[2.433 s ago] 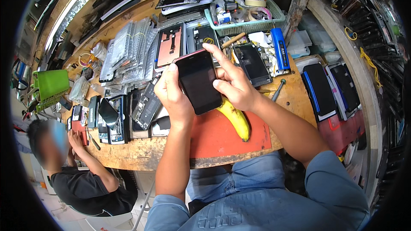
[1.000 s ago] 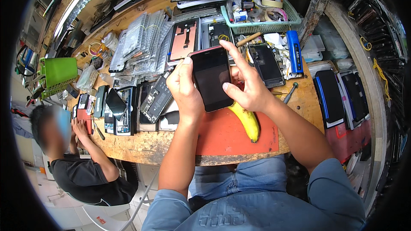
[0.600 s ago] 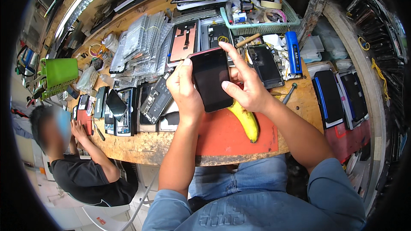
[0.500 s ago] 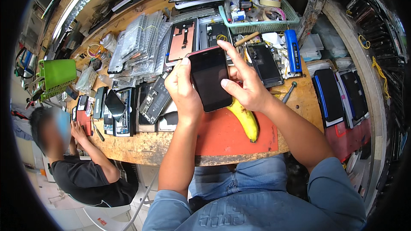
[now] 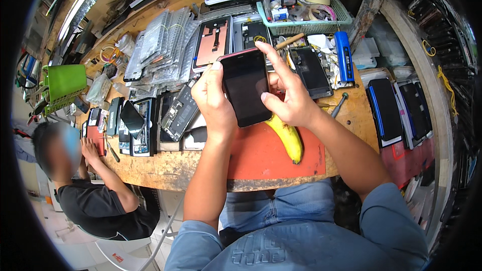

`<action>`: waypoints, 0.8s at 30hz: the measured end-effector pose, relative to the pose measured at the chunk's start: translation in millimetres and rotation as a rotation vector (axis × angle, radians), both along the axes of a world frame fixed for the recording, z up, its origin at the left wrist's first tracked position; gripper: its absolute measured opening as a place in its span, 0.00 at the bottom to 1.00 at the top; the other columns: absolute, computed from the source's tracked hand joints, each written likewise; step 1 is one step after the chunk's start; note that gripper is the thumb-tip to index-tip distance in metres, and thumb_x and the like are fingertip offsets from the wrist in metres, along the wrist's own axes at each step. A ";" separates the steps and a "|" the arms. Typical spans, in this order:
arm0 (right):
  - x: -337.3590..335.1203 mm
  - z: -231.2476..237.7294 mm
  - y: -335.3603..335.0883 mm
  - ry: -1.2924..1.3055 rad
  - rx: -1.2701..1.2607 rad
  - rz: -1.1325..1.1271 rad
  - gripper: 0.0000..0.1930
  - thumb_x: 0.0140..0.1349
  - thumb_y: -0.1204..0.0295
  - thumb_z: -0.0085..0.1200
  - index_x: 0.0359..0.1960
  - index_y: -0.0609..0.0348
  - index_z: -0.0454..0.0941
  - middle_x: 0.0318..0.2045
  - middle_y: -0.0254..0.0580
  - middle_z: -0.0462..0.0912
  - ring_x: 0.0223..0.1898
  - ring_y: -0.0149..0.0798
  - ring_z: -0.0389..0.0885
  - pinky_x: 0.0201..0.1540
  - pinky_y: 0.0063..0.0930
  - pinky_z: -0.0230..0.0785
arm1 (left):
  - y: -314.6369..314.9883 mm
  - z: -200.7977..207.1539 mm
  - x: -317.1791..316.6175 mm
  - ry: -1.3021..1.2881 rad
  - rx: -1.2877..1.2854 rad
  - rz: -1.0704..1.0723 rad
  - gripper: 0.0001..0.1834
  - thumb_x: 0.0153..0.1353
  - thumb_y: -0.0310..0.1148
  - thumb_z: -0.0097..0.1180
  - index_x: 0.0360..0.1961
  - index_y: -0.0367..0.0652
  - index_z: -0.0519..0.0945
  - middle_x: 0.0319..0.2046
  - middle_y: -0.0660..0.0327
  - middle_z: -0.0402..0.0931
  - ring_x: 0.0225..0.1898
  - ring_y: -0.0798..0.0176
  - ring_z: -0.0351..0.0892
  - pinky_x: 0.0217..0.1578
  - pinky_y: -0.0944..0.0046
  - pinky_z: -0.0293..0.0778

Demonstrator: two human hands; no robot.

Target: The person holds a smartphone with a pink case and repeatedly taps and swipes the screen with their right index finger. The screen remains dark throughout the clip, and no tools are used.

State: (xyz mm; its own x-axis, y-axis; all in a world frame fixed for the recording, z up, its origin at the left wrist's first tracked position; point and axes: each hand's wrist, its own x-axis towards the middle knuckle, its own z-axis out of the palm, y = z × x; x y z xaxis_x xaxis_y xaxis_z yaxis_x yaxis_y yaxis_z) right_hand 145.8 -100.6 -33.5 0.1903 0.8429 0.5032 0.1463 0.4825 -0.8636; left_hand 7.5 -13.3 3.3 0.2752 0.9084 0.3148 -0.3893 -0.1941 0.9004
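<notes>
The dark-screened phone (image 5: 245,88) is held above the near edge of the tabletop (image 5: 165,168), its long axis running away from the person; the left hand (image 5: 215,101) grips its left side, closed around it; the right hand (image 5: 287,96) clasps the right edge, fingers curled over the top corner; below lie a red mat (image 5: 261,153) and a banana (image 5: 287,138).

phone (image 5: 245,88) black with pink edge, between the fingers | banana (image 5: 287,138) yellow, under the fingers | mat (image 5: 261,155) red-orange | basket (image 5: 306,25) green, past the fingertips
</notes>
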 end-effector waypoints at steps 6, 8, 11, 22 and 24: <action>-0.6 4.6 -1.7 0.031 -0.044 -0.019 0.44 0.66 0.83 0.47 0.84 0.51 0.47 0.23 0.29 0.73 0.24 0.22 0.67 0.31 0.23 0.64 | 3.9 -3.1 0.6 -0.022 0.020 -0.004 0.17 0.78 0.32 0.48 0.34 0.33 0.82 0.30 0.68 0.76 0.32 0.77 0.68 0.34 0.70 0.65; 0.7 1.6 0.3 0.044 -0.055 -0.028 0.41 0.69 0.81 0.48 0.84 0.51 0.49 0.23 0.28 0.70 0.24 0.22 0.64 0.30 0.23 0.63 | 6.4 -5.9 0.5 -0.022 0.043 -0.004 0.17 0.78 0.32 0.48 0.34 0.33 0.82 0.30 0.68 0.76 0.32 0.77 0.68 0.34 0.70 0.66; 0.3 -1.5 1.8 0.036 -0.045 -0.037 0.40 0.71 0.79 0.48 0.84 0.51 0.50 0.22 0.27 0.67 0.24 0.22 0.62 0.30 0.23 0.62 | 5.7 -6.0 -2.8 0.028 0.036 -0.001 0.17 0.78 0.32 0.48 0.34 0.33 0.82 0.30 0.68 0.76 0.32 0.77 0.68 0.35 0.70 0.66; 0.6 -1.5 0.3 0.026 -0.014 -0.006 0.48 0.62 0.82 0.52 0.84 0.51 0.47 0.25 0.32 0.76 0.25 0.23 0.70 0.32 0.22 0.67 | 5.3 -4.9 -0.6 -0.016 0.034 -0.024 0.17 0.77 0.34 0.49 0.35 0.34 0.83 0.32 0.66 0.79 0.32 0.75 0.72 0.36 0.70 0.69; 1.8 0.2 -1.2 -0.027 -0.032 -0.015 0.50 0.59 0.83 0.52 0.84 0.51 0.45 0.26 0.33 0.78 0.25 0.23 0.73 0.31 0.23 0.69 | 8.8 -8.2 -4.4 0.007 0.040 -0.023 0.16 0.76 0.36 0.52 0.37 0.37 0.85 0.33 0.63 0.84 0.32 0.73 0.80 0.37 0.70 0.75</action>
State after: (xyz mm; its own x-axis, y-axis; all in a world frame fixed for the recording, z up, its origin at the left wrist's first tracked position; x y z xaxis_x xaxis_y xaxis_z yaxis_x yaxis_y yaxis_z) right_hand 147.6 -101.8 -33.3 0.1903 0.8557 0.4813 0.1767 0.4524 -0.8742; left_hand 3.1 -4.5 -5.0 0.2977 0.8887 0.3488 -0.3879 -0.2212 0.8948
